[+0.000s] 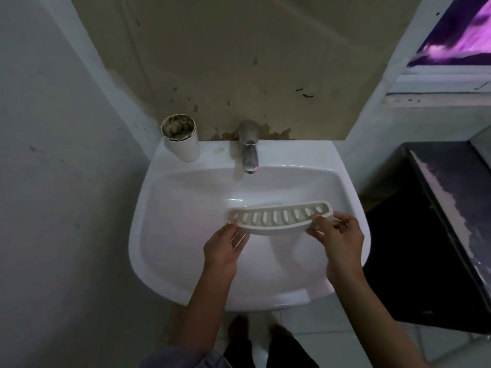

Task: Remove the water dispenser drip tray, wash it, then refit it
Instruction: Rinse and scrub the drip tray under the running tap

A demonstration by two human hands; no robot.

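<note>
Head camera looks straight down on a white wash basin [138, 235] fixed against a stained beige wall panel [239, 62]. The person stands at its six o'clock edge with both bare forearms reaching in over the bowl. Between the hands, held roughly level above the middle of the bowl and a little toward three o'clock, is the drip tray [279, 217]. It is a pale, crescent-shaped plastic piece with a row of oval slots along its top, its curved front edge bowing toward the person. The left hand [224, 247] has the tray's nine o'clock end: the thumb tip sits on the upper rim there while the fingers [240, 239] run fairly straight underneath, so that end is pinched between them. The right hand [337, 235] has the three o'clock end, thumb laid on the slotted top and the other fingers curled round the outer tip and under the front edge, gripping it. As far as I can tell the tray hangs clear of the porcelain, with a soft shadow on the bowl beneath it. At twelve o'clock on the basin's back ledge stands a chrome tap [248, 147], its spout pointing out over the bowl, well apart from the tray. At eleven o'clock on the same ledge stands a white cup [182, 144], upright, its inside caked with brownish grime. Off at three o'clock, beside the basin, is a dark cabinet [398, 248], and pale floor tiles [318, 328] show below the rim at six o'clock.
</note>
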